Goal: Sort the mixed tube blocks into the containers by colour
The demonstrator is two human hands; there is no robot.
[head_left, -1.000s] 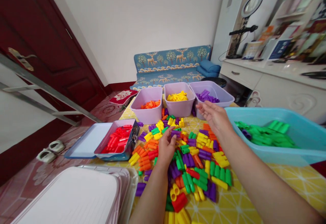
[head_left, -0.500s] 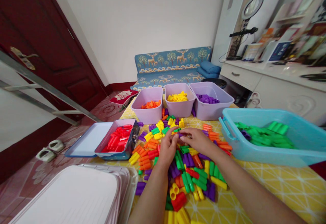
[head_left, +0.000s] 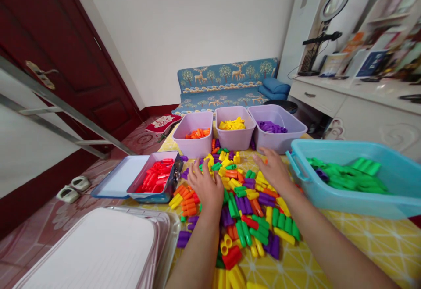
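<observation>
My left hand (head_left: pixel 206 186) is over the left part of a heap of coloured plastic tube blocks (head_left: pixel 241 203), its fingers spread and nothing visible in its grasp. On the heap's right side, my right hand (head_left: pixel 274 169) has its fingers stretched out, close to the purple bin (head_left: pixel 279 142). A bit of orange shows between the right fingers; it looks like a block lying behind them. The loose blocks are green, purple, yellow, orange and red, many joined in pairs or rows. Both palms face down, hiding some blocks.
Lilac bins hold orange blocks (head_left: pixel 197 134), yellow blocks (head_left: pixel 233 124) and purple blocks (head_left: pixel 271 127) at the back. Red blocks (head_left: pixel 155 176) fill a hinged case at left. A turquoise tub (head_left: pixel 345 203) with green blocks stands right. Stacked lids (head_left: pixel 88 249) lie front left.
My hands were together over the middle of the heap, fingers meeting at a purple piece. They have moved apart, left hand leftward and right hand rightward, and the fingers have opened.
</observation>
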